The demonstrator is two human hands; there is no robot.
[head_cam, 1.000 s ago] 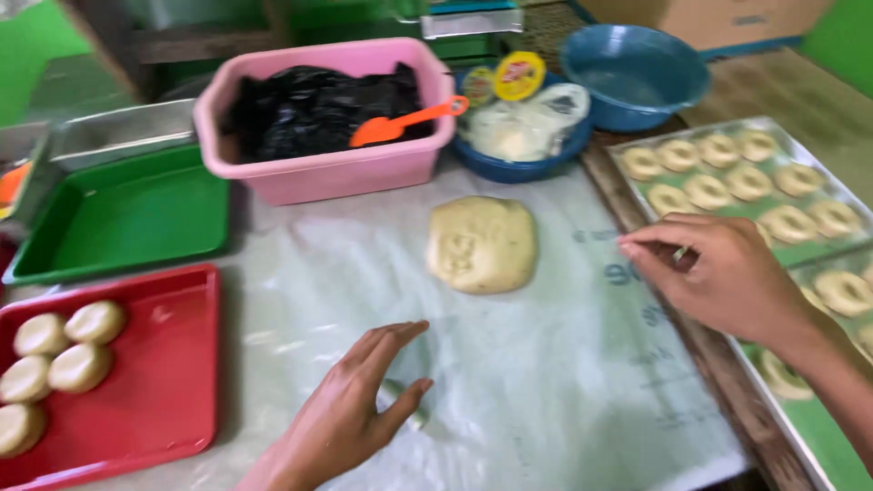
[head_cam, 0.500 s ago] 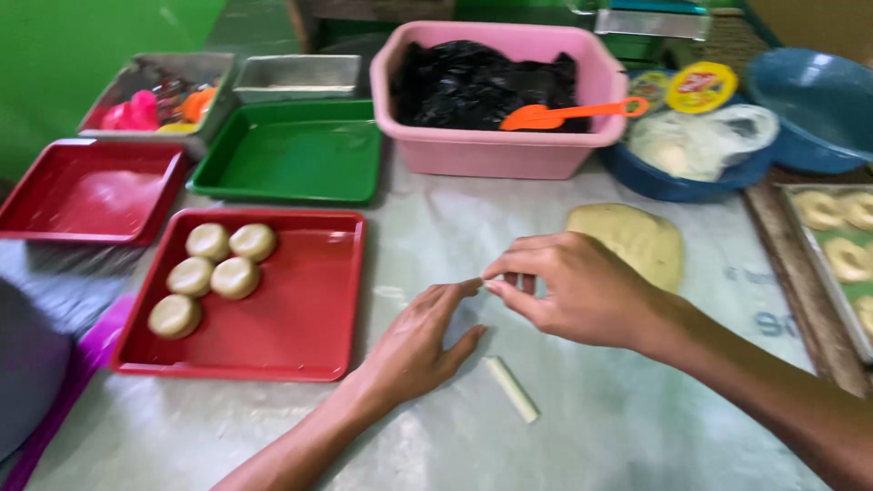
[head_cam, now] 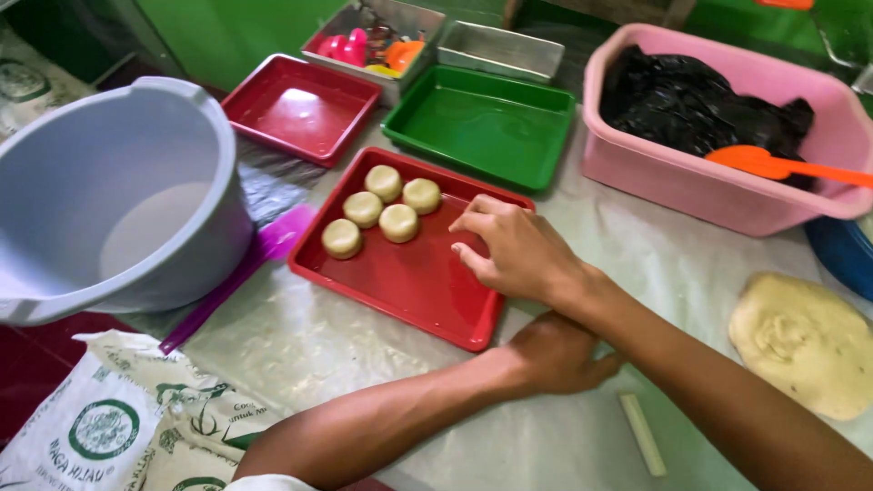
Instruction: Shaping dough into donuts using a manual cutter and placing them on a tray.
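Your right hand (head_cam: 514, 255) hovers over the red tray (head_cam: 400, 282), fingers curled and seemingly empty, dough discs (head_cam: 382, 207) just up-left of the fingertips; your left hand (head_cam: 555, 355) lies flat, open, on the tabletop (head_cam: 300, 350), farther from them, behind the right forearm.

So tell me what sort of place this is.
Probably a small home or cottage bakery worktable. Shaped dough rounds sit in a red tray, a slab of raw dough lies on the plastic-covered table, and a flour-type sack lies beside a large grey tub.
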